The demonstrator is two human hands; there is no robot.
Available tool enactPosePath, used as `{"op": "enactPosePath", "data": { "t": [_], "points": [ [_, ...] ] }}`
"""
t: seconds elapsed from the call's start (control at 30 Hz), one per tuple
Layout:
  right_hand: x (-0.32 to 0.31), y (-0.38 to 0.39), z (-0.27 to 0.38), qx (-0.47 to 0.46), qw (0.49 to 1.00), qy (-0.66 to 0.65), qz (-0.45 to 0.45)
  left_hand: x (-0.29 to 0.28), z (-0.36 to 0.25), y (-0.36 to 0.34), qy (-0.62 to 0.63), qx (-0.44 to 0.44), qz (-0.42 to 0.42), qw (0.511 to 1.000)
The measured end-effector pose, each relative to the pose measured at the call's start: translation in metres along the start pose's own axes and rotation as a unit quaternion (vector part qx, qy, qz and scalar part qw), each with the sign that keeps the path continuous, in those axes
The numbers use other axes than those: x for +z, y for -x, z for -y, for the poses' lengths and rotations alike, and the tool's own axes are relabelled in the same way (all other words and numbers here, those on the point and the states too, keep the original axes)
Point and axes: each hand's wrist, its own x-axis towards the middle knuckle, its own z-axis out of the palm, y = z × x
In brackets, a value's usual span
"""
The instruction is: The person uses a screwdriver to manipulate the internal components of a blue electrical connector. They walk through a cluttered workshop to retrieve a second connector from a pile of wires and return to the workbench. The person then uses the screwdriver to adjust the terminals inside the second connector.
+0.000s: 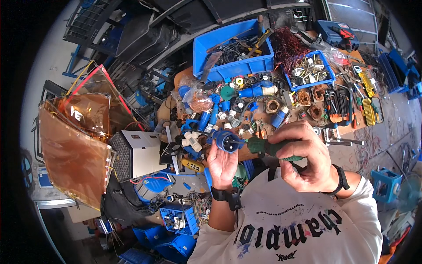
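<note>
My left hand (223, 166) is closed around a blue round industrial plug (218, 140), whose open end with dark insides and metal pins faces right. In my right hand (310, 154) is a screwdriver (259, 146) with a green handle, held level with its thin shaft pointing left. The shaft's end reaches the open end of the plug; whether it sits on a screw is too small to tell. Both hands are raised in front of my chest, at the near edge of the cluttered table. Just left of the plug lie white plastic pipe fittings (191, 141).
Blue plugs (259, 90) and small parts cover the table. Behind them stand a large blue crate (237, 68) of cables and a blue tray (327, 79) of metal pieces. Hand tools (340, 105) lie at right. A white box (140, 154) and brown translucent sheets (74, 149) stand left.
</note>
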Motion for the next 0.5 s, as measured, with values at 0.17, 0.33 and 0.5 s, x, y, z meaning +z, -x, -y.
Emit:
{"op": "enactPosePath", "data": {
  "t": [0.17,0.33,0.5],
  "points": [
    [0.005,0.002,0.005,-0.015,0.999,0.038,-0.010,0.006,0.000,0.001,0.000,-0.004,0.006,1.000],
    [0.020,0.004,0.004,-0.032,0.998,0.061,0.000,0.006,-0.002,0.004,0.005,-0.018,0.001,1.000],
    [0.028,0.007,0.007,0.005,0.999,-0.014,-0.037,-0.001,-0.013,0.003,0.015,-0.022,-0.002,1.000]
  ]
}}
